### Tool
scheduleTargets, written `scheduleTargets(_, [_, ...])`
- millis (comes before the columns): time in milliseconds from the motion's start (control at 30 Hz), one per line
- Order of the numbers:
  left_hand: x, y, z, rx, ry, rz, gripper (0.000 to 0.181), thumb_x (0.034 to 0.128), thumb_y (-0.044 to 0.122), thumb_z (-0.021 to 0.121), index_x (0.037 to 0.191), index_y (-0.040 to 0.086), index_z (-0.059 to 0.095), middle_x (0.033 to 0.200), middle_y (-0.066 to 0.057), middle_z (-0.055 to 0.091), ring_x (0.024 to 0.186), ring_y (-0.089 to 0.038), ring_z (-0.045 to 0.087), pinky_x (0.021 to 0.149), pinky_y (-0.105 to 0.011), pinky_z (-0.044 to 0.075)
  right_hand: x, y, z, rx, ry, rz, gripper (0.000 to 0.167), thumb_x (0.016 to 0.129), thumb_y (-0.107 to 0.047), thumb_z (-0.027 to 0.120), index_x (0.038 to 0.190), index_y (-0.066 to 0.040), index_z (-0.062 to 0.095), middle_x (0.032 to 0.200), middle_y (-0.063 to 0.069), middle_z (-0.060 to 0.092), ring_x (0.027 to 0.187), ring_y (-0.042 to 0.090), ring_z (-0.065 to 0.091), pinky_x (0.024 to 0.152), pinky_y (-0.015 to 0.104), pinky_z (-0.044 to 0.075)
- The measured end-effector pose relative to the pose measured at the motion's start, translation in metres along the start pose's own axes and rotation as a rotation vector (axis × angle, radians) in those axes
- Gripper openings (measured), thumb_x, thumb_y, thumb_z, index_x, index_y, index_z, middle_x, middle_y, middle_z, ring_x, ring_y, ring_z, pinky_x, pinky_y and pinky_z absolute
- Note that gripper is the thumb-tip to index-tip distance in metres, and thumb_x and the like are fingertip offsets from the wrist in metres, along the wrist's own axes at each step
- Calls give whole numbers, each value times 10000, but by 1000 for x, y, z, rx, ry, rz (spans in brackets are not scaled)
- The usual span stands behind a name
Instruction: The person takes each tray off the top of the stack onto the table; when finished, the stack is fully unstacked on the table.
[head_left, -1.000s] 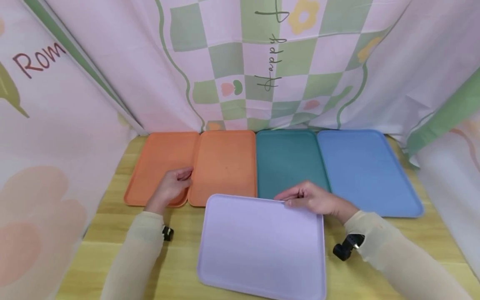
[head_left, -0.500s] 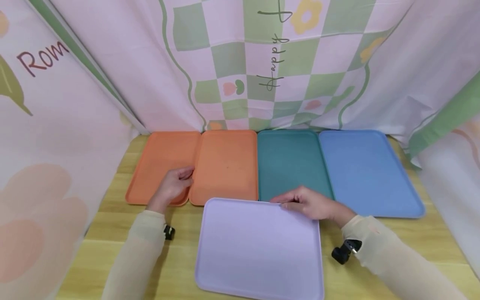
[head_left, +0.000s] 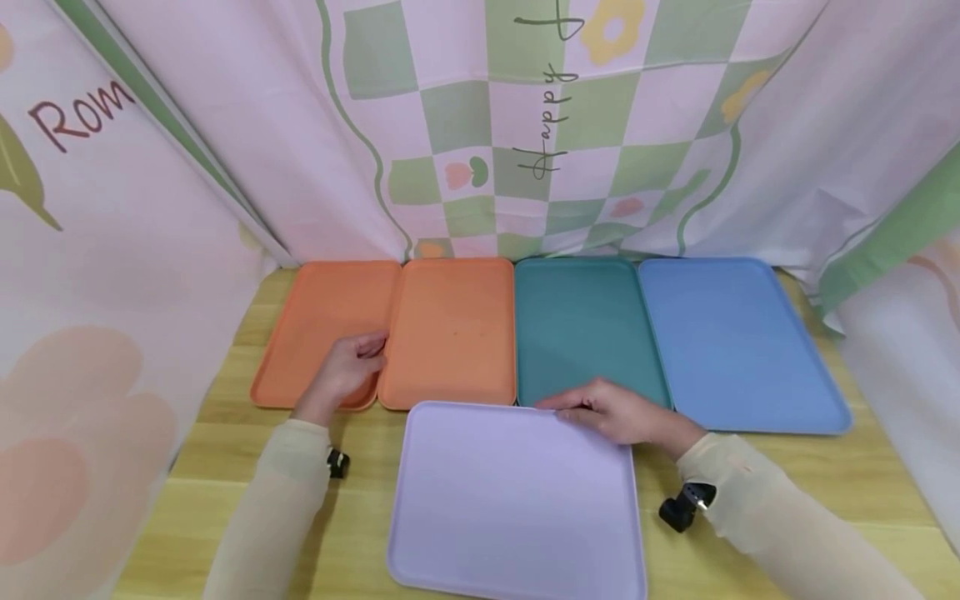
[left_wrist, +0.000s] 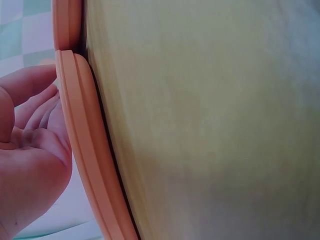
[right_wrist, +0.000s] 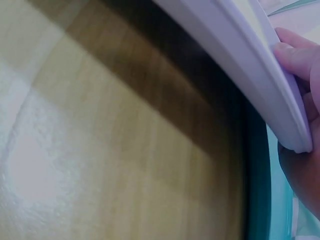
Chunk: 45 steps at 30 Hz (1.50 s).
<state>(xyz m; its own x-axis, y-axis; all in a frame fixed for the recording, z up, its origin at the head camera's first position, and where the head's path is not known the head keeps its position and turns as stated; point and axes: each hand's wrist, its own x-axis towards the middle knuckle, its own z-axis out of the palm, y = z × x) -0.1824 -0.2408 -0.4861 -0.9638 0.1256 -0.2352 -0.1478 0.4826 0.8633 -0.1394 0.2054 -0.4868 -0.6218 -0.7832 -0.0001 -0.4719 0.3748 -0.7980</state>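
In the head view, a lavender tray [head_left: 517, 500] lies nearest me, with its far edge beside the front edges of the row behind. My right hand [head_left: 611, 410] grips its far rim near the right corner. The right wrist view shows the thumb [right_wrist: 295, 57] against the raised lavender rim [right_wrist: 250, 65], above a shadow. My left hand [head_left: 348, 367] rests over the left orange tray [head_left: 337, 300], fingertips at the seam with the second orange tray [head_left: 453, 333]. Its fingers look relaxed and fairly straight; the left wrist view shows them behind an orange rim [left_wrist: 82, 125].
A teal tray [head_left: 588, 325] and a blue tray [head_left: 735, 342] continue the row to the right. All stand on a wooden table [head_left: 352, 533]. A patterned curtain [head_left: 517, 125] rises directly behind the row, and printed cloth [head_left: 82, 275] borders the left side.
The lavender tray has shifted slightly left and toward me, with my right hand moving along with it. My left hand stays at the orange trays' seam.
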Motion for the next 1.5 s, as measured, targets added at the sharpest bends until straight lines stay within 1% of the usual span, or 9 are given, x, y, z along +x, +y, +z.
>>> scheduleTargets(267, [-2,2,0,-7,-1,2,537,1062,-24,589,1577,-98,459,1623,-319,459,1559,-443,423,1243,-538,432,-1,2,8,-159,63,-76,366,1039,18,660,1369,-104,760,1322,111,778,1238,335,742,977,411,651])
scheduleTargets(367, [-2,2,1,-6,4,9,534,1056,-29,594,1569,-105,466,1611,-325,467,1551,-450,430,1239,-538,434,-2,2,11,-176,78,-79,381,1028,34,667,1364,-117,766,1314,106,782,1225,333,749,961,410,656])
scheduleTargets(700, [-3,1,0,-12,9,13,534,1047,-44,590,1561,-120,467,1604,-329,468,1549,-449,431,1244,-535,424,-4,6,18,-162,129,-80,380,981,25,739,1311,-153,802,1273,28,803,1187,256,772,942,345,659])
scheduleTargets(900, [-3,2,1,-25,10,19,529,1044,-55,585,1554,-131,466,1597,-337,466,1548,-454,428,1248,-525,419,-6,7,22,-127,175,-51,374,969,10,764,1293,-171,814,1247,15,814,1169,203,776,935,296,653])
scheduleTargets(1000, [-3,3,1,-22,9,4,526,1054,-44,587,1561,-113,471,1608,-328,464,1555,-446,424,1242,-526,428,-6,8,23,-120,186,-83,381,944,42,775,1267,-153,824,1248,15,815,1169,217,779,963,237,627])
scheduleTargets(1133, [-3,5,0,-26,3,-15,528,1061,-31,591,1572,-93,472,1624,-313,459,1565,-432,418,1246,-527,427,-6,10,23,-163,193,-178,412,904,116,772,1246,-108,828,1262,30,810,1174,281,779,1022,132,553])
scheduleTargets(1200, [-3,5,-1,-28,1,-16,531,1062,-27,593,1575,-90,470,1627,-312,458,1567,-430,417,1250,-528,424,-7,11,24,-183,202,-201,427,898,132,767,1247,-106,826,1258,34,812,1170,291,779,1033,85,516])
scheduleTargets(1300, [-2,5,-1,-34,1,-16,532,1062,-29,594,1576,-88,470,1629,-312,457,1568,-432,415,1253,-535,419,-7,11,25,-192,223,-199,430,902,127,767,1251,-117,825,1240,38,819,1156,282,785,1015,51,500])
scheduleTargets(1500, [-2,4,-1,-27,-4,-14,532,1063,-26,598,1575,-89,470,1629,-314,457,1567,-435,416,1245,-536,430,-8,10,27,-177,248,-166,427,905,116,773,1246,-135,829,1217,34,825,1133,265,792,965,72,541])
